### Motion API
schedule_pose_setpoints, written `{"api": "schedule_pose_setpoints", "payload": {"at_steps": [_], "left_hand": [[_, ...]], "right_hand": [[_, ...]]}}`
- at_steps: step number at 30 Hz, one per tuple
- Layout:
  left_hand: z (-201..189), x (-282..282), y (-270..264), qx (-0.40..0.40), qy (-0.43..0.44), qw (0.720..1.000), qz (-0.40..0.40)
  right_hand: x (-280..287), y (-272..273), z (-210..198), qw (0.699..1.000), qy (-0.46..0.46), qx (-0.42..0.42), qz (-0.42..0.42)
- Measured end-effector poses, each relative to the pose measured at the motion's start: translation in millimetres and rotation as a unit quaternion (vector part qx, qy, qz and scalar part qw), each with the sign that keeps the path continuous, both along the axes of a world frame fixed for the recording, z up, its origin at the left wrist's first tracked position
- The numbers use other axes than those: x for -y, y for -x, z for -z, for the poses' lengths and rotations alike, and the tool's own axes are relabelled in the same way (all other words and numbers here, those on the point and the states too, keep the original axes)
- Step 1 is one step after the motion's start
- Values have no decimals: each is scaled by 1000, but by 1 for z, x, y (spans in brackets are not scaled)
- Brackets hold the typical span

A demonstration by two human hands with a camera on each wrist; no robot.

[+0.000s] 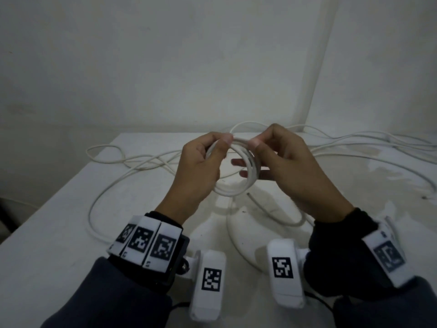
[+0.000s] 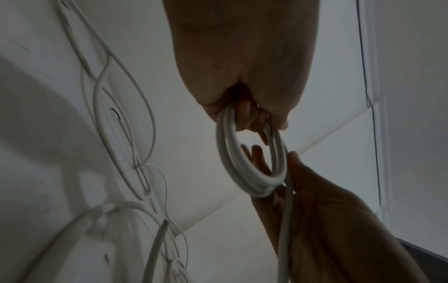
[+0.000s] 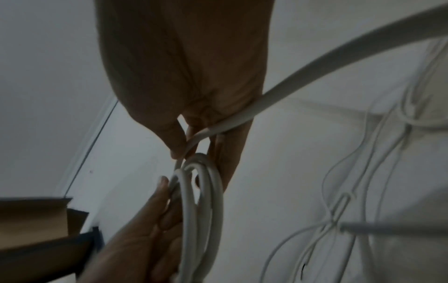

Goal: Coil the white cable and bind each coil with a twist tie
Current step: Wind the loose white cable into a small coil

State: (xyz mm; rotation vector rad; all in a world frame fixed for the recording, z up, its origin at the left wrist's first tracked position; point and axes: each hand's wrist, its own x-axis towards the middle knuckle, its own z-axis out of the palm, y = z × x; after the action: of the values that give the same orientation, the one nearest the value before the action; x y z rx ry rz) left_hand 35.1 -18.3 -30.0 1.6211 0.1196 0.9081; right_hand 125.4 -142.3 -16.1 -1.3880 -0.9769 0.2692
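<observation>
A small coil of white cable [image 1: 227, 192] hangs in the air between both hands over the white table [image 1: 59, 233]. My left hand [image 1: 201, 166] grips the coil's left side, thumb on top, fingers curled through the loops [image 2: 224, 145]. My right hand [image 1: 283, 162] pinches the running strand at the top of the coil between thumb and forefinger; its other fingers reach straight through the ring. The strand crosses the right palm [image 3: 242, 118] and trails off to the table. A cut cable end [image 1: 248, 194] lies under the coil. A short black strand [image 2: 116, 113] lies on the table.
Loose white cable [image 1: 132, 162] sprawls in long loops across the far half of the table and off to the right [image 1: 378, 143]. The table stands in a wall corner. A brown cardboard box [image 3: 36, 220] sits beside the table on the left.
</observation>
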Motion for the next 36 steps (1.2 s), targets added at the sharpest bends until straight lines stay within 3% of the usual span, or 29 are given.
{"api": "schedule_pose_setpoints", "payload": {"at_steps": [3,9,14,16,19,23,26,29,31,33,36], "left_hand": [[-1,4,0,16,61,998,-2],[4,5,-2,16,124,992,-22],[15,0,-6,-9,158,987,22],[16,2,-8,-24,170,984,43],[14,1,-8,-40,154,986,41],[14,-2,-9,-123,90,988,35],[14,2,-4,-261,89,960,48],[13,15,0,-418,14,893,166],[13,22,0,-454,20,859,235],[15,24,-4,-404,93,882,223],[17,19,-11,-213,247,935,143]], "right_hand": [[1,12,-5,988,-23,-122,-93],[-15,20,8,948,-7,-268,-174],[-14,14,13,871,-31,-380,-310],[-13,13,14,855,-35,-388,-343],[-13,12,14,862,-42,-374,-340],[-12,-2,14,892,-123,-352,-257],[-4,-16,7,880,-213,-367,-212],[3,-22,3,864,-272,-376,-196],[3,-20,5,851,-291,-384,-208],[2,-16,6,841,-294,-393,-229],[0,-10,5,843,-280,-390,-242]]}}
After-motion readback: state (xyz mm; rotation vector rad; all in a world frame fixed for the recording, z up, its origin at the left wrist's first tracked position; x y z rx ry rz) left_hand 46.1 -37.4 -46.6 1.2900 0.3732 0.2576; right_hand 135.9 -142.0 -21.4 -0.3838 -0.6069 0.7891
